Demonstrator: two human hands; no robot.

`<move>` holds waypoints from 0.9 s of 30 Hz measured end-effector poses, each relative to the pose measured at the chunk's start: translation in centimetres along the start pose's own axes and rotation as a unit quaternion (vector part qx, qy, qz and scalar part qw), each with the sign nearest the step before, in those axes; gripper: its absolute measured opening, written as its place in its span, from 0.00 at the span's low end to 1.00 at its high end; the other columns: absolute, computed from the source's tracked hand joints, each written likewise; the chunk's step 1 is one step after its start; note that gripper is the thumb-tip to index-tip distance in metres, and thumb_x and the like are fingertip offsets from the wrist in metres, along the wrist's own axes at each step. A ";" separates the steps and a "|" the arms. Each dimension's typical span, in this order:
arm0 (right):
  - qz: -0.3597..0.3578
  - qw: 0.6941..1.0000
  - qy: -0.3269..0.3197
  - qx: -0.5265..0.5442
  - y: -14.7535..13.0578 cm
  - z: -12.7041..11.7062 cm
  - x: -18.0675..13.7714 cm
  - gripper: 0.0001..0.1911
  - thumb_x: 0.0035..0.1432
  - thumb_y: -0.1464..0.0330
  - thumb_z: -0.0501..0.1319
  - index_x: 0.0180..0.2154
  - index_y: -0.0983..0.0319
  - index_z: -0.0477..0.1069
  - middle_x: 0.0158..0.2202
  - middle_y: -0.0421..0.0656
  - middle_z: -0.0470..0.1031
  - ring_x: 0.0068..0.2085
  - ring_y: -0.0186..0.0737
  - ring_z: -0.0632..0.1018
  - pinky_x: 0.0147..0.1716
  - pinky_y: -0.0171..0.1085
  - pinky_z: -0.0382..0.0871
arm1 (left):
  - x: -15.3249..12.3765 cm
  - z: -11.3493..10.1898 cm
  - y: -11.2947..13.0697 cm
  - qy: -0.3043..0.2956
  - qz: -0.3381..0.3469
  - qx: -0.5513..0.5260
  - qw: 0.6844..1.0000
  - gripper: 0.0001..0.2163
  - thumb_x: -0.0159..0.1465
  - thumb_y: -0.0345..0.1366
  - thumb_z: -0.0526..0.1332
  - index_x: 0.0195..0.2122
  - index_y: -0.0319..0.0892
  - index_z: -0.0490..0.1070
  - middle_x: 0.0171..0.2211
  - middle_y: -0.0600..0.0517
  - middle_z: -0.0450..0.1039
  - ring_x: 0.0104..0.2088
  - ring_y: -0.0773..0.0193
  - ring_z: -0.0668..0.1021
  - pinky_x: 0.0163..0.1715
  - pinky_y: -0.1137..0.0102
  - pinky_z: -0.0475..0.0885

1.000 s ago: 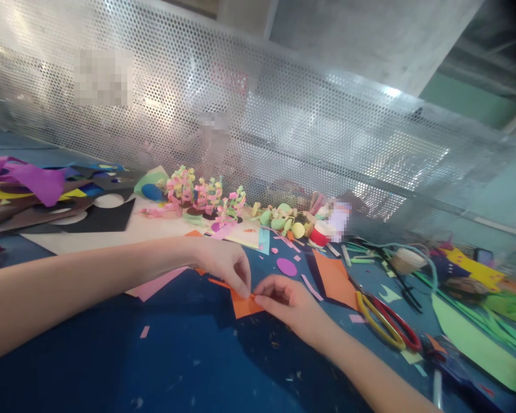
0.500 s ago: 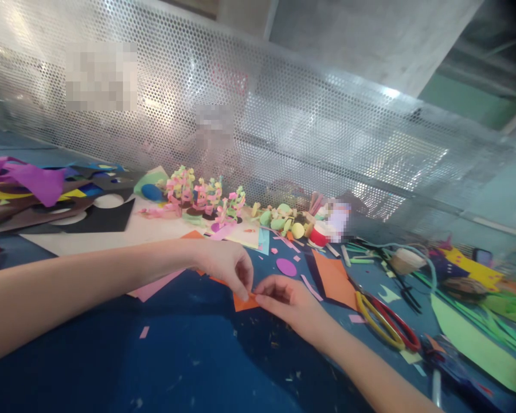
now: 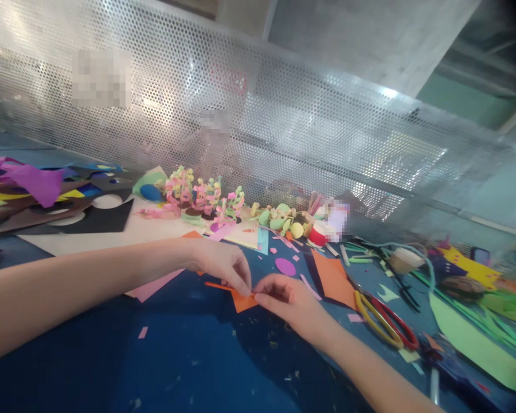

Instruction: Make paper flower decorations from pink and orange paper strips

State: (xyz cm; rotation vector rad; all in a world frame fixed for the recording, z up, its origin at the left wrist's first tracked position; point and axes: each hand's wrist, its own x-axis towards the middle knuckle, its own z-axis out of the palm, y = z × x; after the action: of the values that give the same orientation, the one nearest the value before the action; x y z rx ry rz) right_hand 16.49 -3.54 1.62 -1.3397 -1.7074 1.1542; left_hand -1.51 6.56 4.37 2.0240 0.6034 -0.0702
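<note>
Both hands meet over the blue table (image 3: 167, 355) at a small piece of orange paper (image 3: 242, 302). My left hand (image 3: 224, 263) comes in from the left, its thumb and fingers pinched at the paper's upper edge. From the right, my right hand (image 3: 286, 297) pinches the same paper near its right corner, fingers curled. A thin orange strip (image 3: 218, 285) sticks out to the left beneath my left hand; whether it is joined to the piece is hidden. Right of my hands lie a larger orange sheet (image 3: 334, 278) and scissors (image 3: 380, 321) with yellow and red handles.
Curly pink and yellow paper models (image 3: 204, 198) stand behind my hands on a pale sheet (image 3: 150, 236). Black and brown cut sheets (image 3: 107, 218) pile at the left. A purple paper circle (image 3: 285, 267) and green sheet (image 3: 477, 344) lie rightward. A perforated metal panel (image 3: 284, 126) rises behind.
My left hand has shifted slightly, and the thin orange strip now shows more clearly to its left. Both hands keep their pinch on the orange paper.
</note>
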 end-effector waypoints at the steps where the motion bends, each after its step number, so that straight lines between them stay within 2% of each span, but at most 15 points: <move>1: -0.001 1.000 -0.001 0.001 0.0 0.0 0.0 0.08 0.52 0.65 0.61 0.33 0.62 0.70 0.30 0.40 0.72 0.32 0.33 0.72 0.34 0.34 0.65 | 0.0 0.0 0.0 0.005 0.000 0.001 1.000 0.13 0.47 0.45 0.65 0.30 0.43 0.76 0.23 0.55 0.69 0.25 0.70 0.67 0.24 0.76 0.60; 8: -0.002 1.000 0.006 0.000 0.2 -0.1 0.3 0.08 0.51 0.65 0.61 0.33 0.62 0.71 0.31 0.40 0.73 0.33 0.34 0.73 0.35 0.35 0.66 | -0.1 0.1 0.3 0.027 -0.013 0.012 0.999 0.13 0.46 0.46 0.66 0.29 0.43 0.77 0.24 0.54 0.71 0.25 0.69 0.69 0.25 0.75 0.61; 17: 0.021 0.998 0.038 0.034 -0.3 0.1 0.1 0.10 0.47 0.64 0.64 0.32 0.61 0.69 0.31 0.39 0.72 0.34 0.35 0.73 0.37 0.36 0.67 | 0.4 0.5 -0.2 0.002 -0.027 -0.088 0.996 0.15 0.42 0.44 0.68 0.28 0.42 0.74 0.26 0.54 0.73 0.28 0.67 0.71 0.29 0.73 0.63; 23: 0.024 0.998 0.043 0.043 0.0 -0.2 0.3 0.10 0.49 0.62 0.63 0.34 0.61 0.70 0.31 0.38 0.72 0.31 0.33 0.72 0.35 0.35 0.65 | 0.4 0.6 -0.1 0.014 -0.014 -0.094 0.995 0.15 0.42 0.43 0.69 0.28 0.41 0.73 0.24 0.54 0.72 0.27 0.67 0.71 0.29 0.74 0.63; 27: 0.031 0.997 0.044 0.047 0.1 -0.2 0.3 0.10 0.48 0.63 0.63 0.32 0.61 0.70 0.29 0.38 0.72 0.30 0.32 0.72 0.33 0.34 0.65 | 0.2 0.8 -0.1 -0.017 -0.012 -0.104 0.994 0.15 0.42 0.42 0.69 0.29 0.41 0.74 0.26 0.53 0.73 0.27 0.67 0.71 0.28 0.74 0.63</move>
State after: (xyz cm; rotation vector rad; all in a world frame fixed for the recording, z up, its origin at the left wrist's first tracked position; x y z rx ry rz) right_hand 16.62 -3.21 1.61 -1.3740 -1.5384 1.1781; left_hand -1.18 6.04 3.82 1.8110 0.5883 -0.0537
